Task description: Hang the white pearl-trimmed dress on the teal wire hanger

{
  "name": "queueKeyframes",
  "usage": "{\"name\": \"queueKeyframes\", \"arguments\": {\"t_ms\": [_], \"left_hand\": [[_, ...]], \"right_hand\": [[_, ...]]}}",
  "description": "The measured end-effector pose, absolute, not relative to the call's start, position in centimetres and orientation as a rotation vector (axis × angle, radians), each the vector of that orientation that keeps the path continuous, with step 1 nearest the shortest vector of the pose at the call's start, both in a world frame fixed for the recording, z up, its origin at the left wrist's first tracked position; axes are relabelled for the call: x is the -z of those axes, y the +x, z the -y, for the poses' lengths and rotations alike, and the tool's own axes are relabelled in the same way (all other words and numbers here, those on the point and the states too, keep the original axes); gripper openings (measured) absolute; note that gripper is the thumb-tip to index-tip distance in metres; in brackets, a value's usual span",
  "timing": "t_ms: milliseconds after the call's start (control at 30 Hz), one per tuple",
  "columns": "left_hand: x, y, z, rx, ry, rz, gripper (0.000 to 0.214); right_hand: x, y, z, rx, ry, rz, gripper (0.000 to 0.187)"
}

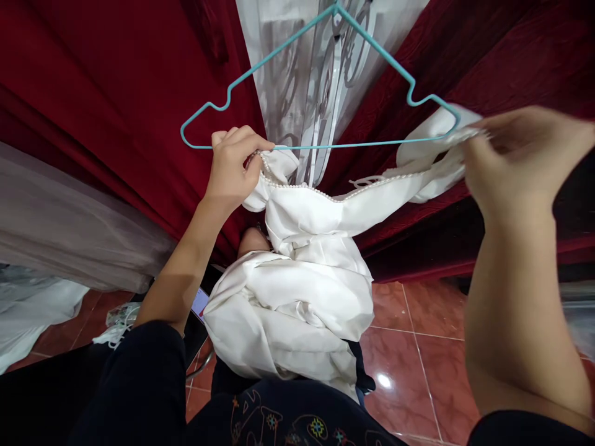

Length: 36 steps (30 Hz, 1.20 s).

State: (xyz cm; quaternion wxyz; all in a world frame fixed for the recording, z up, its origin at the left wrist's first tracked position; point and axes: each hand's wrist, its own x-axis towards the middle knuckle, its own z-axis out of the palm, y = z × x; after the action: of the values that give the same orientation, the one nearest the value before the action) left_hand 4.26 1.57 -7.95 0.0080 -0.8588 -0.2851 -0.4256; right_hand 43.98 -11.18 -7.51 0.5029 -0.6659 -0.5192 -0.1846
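A white satin garment (297,272) with a pearl-trimmed neckline hangs from both my hands and bunches over my lap. My left hand (232,167) is closed, pinching the garment's left shoulder against the bottom bar of a teal wire hanger (325,146). My right hand (515,155) is closed on the garment's other shoulder, which is pulled over the hanger's right end. The hanger's hook runs out of view at the top.
Dark red velvet curtains (106,93) hang behind, with a white patterned sheer panel (307,80) between them. Grey and white fabric (56,229) lies at the left. Glossy red floor tiles (418,353) show below. My dark printed clothing (260,421) fills the bottom.
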Motion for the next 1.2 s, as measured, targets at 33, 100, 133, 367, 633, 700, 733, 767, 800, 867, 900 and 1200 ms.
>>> {"name": "queueKeyframes", "arguments": {"t_ms": [33,100,133,367,633,700,733,767,800,867,900,1200], "left_hand": [[8.2,4.4,-1.6,1.332,-2.684,0.865,0.019],[8.7,5.0,-1.5,1.328,-2.7,0.827,0.022],[9.0,5.4,-1.5,1.331,-2.709,0.815,0.024],[9.6,6.3,-1.9,1.463,-2.706,0.731,0.031],[14.6,2.7,1.5,1.654,-2.508,0.595,0.029],[15.6,1.2,1.0,1.734,-2.657,0.994,0.019],[15.7,0.4,0.3,1.846,-2.623,1.209,0.013],[15.6,-0.4,-0.8,1.99,-2.516,1.362,0.013],[15.2,-1.1,-2.0,2.137,-2.371,1.431,0.023],[13.4,-2.4,-4.6,2.32,-2.133,1.38,0.044],[12.1,-2.8,-5.7,2.363,-2.07,1.331,0.051],[1.2,2.0,-6.4,2.413,-2.35,0.833,0.029]], "right_hand": [[7.9,43.3,12.1,0.37,-1.611,1.433,0.026],[8.3,41.3,13.5,0.307,-1.469,1.778,0.019],[8.2,40.1,13.8,0.339,-1.356,1.865,0.017],[7.3,35.3,10.8,0.398,-1.191,1.696,0.028],[8.9,35.1,10.0,0.353,-1.201,1.578,0.016],[8.8,35.3,10.1,0.377,-1.187,1.599,0.017],[8.7,35.4,10.1,0.381,-1.188,1.606,0.017],[8.6,35.5,10.1,0.381,-1.194,1.608,0.017],[8.5,35.6,10.0,0.38,-1.2,1.608,0.016],[8.5,35.7,10.0,0.373,-1.205,1.609,0.016],[8.4,35.7,10.1,0.372,-1.204,1.611,0.017],[8.5,34.5,10.6,0.322,-1.212,1.583,0.02]]}}
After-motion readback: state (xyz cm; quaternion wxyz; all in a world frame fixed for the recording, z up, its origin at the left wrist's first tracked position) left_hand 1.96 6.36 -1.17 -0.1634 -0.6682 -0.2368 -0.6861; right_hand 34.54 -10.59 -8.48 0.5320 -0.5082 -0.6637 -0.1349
